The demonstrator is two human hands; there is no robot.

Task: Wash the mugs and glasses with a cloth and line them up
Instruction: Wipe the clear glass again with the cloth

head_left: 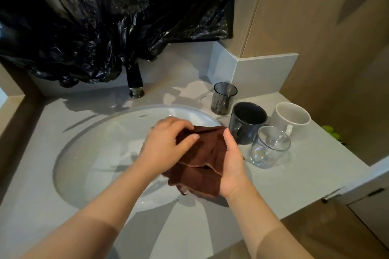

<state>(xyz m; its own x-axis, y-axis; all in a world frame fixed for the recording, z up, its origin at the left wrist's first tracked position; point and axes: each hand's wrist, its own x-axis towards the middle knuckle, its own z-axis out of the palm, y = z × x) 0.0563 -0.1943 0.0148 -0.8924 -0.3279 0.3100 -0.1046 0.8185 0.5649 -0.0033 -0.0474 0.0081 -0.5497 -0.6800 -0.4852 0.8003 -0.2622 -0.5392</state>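
A dark brown cloth (pixel 202 160) hangs folded over the right rim of the white sink (pixel 94 153). My left hand (pixel 166 143) pinches its upper edge from above. My right hand (pixel 232 166) cups the cloth from the right side, fingers curled under it. To the right on the counter stand a smoky grey glass (pixel 224 99), a dark grey mug (pixel 247 122), a light grey mug (pixel 291 118) and a clear glass (pixel 268 147), all upright and close together.
A black tap (pixel 135 82) stands behind the sink. Black plastic sheeting (pixel 105 17) covers the wall above it. The grey counter (pixel 305 174) ends at a wooden wall on the right, with a green object (pixel 329 131) at its far edge.
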